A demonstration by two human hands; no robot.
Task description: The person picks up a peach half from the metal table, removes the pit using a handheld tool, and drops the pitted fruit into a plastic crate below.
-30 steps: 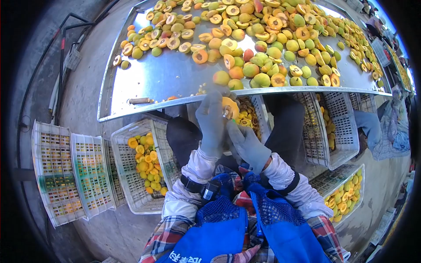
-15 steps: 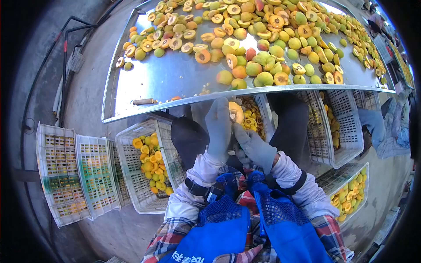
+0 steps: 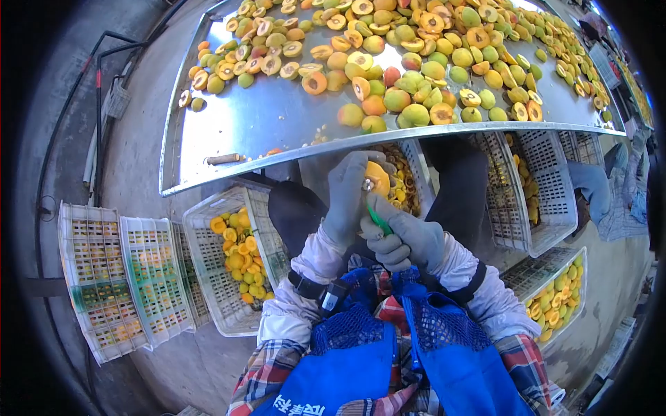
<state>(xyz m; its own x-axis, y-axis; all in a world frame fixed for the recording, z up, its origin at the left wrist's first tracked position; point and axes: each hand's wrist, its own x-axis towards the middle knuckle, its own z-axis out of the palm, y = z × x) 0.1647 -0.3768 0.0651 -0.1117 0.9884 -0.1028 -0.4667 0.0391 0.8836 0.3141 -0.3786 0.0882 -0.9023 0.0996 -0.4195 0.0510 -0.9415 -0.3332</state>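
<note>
My left hand (image 3: 345, 194), in a grey glove, holds a peach half (image 3: 377, 179) with its cut side turned toward me. In my gloved right hand (image 3: 413, 241) is a small tool with a green handle (image 3: 378, 220). Its shiny metal tip (image 3: 368, 184) meets the cut face of the fruit, near the middle. Both hands are just below the near edge of a steel table (image 3: 232, 135), which bears many peach halves (image 3: 397, 100), several with pits in them. Below the hands stands a crate (image 3: 424, 182) of yellow fruit pieces and darker scraps.
A brown stick-like piece (image 3: 223, 159) lies at the table's near left corner. White crates (image 3: 208, 277) with peach halves stand at left, and others (image 3: 548, 201) at right. A further crate (image 3: 583, 295) of fruit sits low at right. Another person's sleeve (image 3: 590, 184) shows at far right.
My right hand has turned, so the tool's green handle now shows. The peach half has tilted in my left hand and the metal tip is now visible at its face.
</note>
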